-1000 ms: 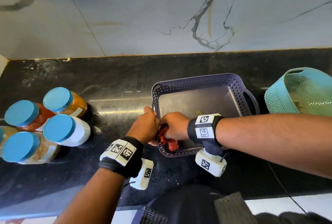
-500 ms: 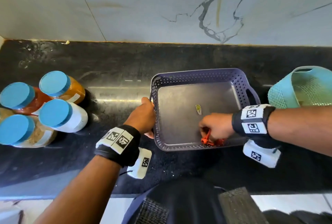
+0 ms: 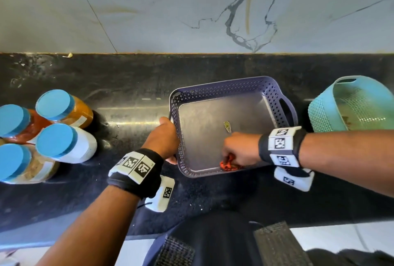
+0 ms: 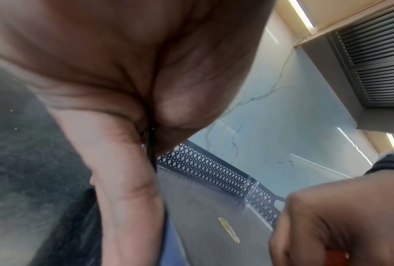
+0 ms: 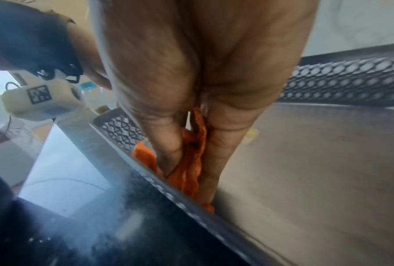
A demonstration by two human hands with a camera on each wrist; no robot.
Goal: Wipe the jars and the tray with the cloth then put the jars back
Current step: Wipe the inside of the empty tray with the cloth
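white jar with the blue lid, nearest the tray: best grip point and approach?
Grip the white jar with the blue lid round its body just under the lid, probably coming from its right, tray-facing side. It stands upright, the other blue-lidded jars crowd its left and back, and the lid looks too wide for a sure top pinch.

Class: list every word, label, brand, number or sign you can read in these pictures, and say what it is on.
No readable text.
Jar labels: too blurred to read.
Wristbands and wrist cameras: square coded markers only, no words.
Small sticker on the tray floor: unreadable.
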